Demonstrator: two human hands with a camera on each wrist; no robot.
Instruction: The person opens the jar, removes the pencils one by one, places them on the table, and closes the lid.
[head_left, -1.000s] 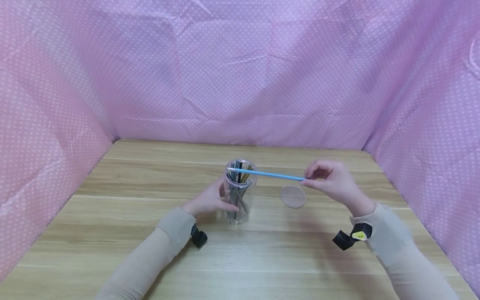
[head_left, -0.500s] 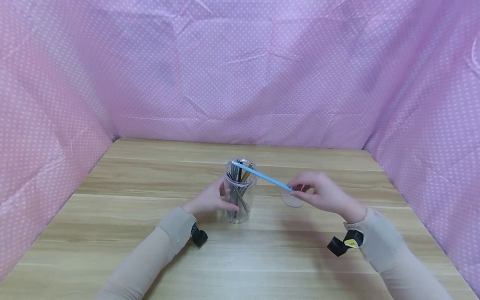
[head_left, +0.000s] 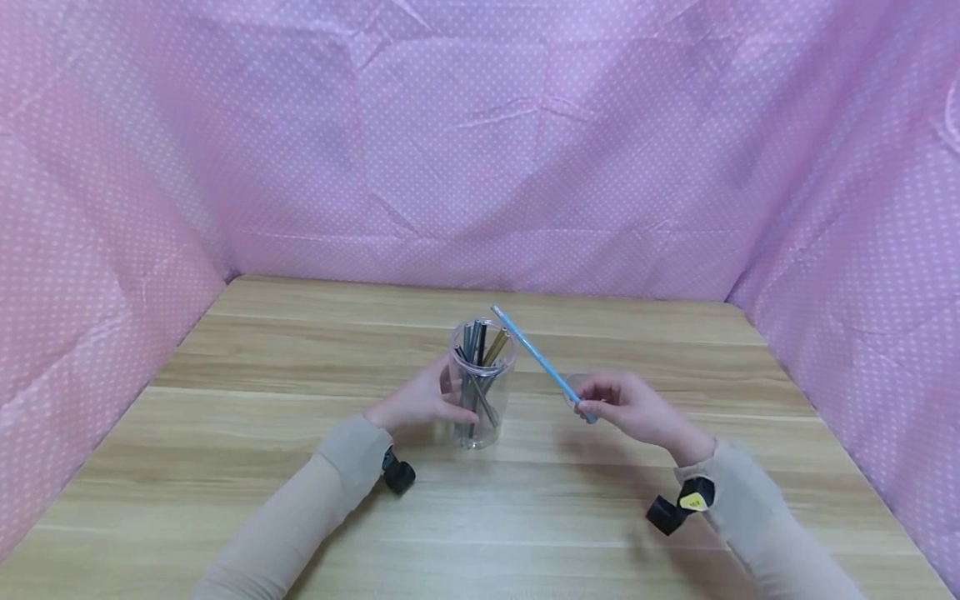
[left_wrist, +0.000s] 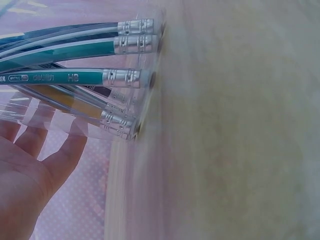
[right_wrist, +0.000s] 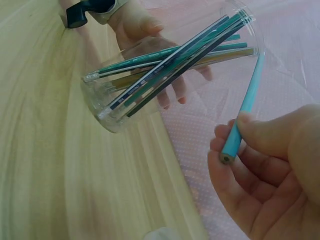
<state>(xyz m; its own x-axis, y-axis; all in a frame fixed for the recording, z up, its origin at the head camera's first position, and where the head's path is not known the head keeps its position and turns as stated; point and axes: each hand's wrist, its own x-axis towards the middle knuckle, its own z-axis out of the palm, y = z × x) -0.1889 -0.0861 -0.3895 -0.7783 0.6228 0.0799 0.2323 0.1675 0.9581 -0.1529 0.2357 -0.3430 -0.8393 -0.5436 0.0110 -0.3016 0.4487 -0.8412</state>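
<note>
Head view first: here's the left hand (head_left: 416, 404), thumb in front and fingers behind, gripping a clear jar (head_left: 505, 398) that stands upright on the wooden table (head_left: 480, 525). Pencils (head_left: 480, 343) lean every which way inside it, dark, green and gold. Over on the other side, well apart, the right hand (head_left: 633, 410) pinches a light blue pencil (head_left: 542, 359) near its lower end, the shaft slanting up toward the jar's rim, outside it. Whether the tip touches that rim, I can't tell! A clear disc (head_left: 572, 386) lies on the table, partly hidden by the right hand. Pink dotted cloth (head_left: 480, 150) hangs all around.

Left wrist view now: silver-banded pencil ends crowd close, one green pencil (left_wrist: 55, 77) reading HB, fingers against the jar's clear wall. The table there is a blur.

And right wrist view: thumb and fingers clamp the blue pencil, its flat end toward us, the far end just beside the jar's mouth.
</note>
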